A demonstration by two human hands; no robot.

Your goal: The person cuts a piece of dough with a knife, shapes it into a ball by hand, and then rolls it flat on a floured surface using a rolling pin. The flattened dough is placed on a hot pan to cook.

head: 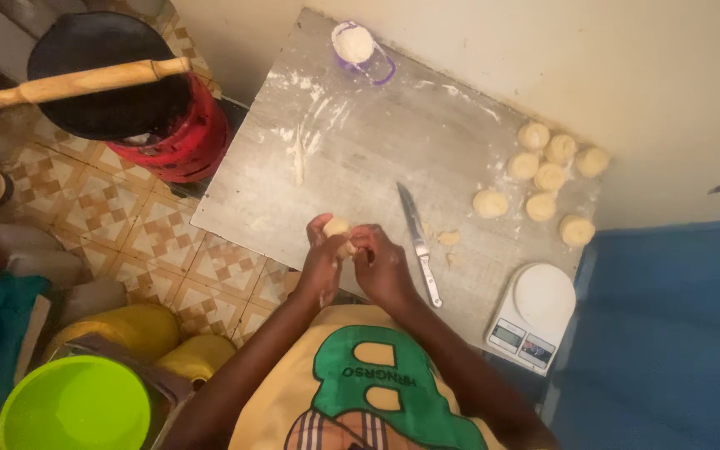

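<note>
I have both hands, left hand (323, 262) and right hand (379, 265), cupped and pressed around one dough piece (339, 229) above the floured board (360, 142). I judge steady, even rolling pressure would round it like the finished dough balls (547, 171).

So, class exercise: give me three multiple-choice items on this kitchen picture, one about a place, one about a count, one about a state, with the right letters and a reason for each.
1. Where does the knife lie?
A. on the floured board, right of the hands
B. in the green bowl
C. on the kitchen scale

2. How many finished dough balls sit grouped at the board's far right?
A. three
B. eight
C. twelve

3. What is the state of the dough piece nearest the person?
A. lying flat and rolled out
B. held between both hands
C. resting on the scale

Answers:
1. A, the blade lies on the board beside the right hand.
2. B, eight rounds can be counted there.
3. B, the left hand and right hand close around it above the board's edge.
</note>
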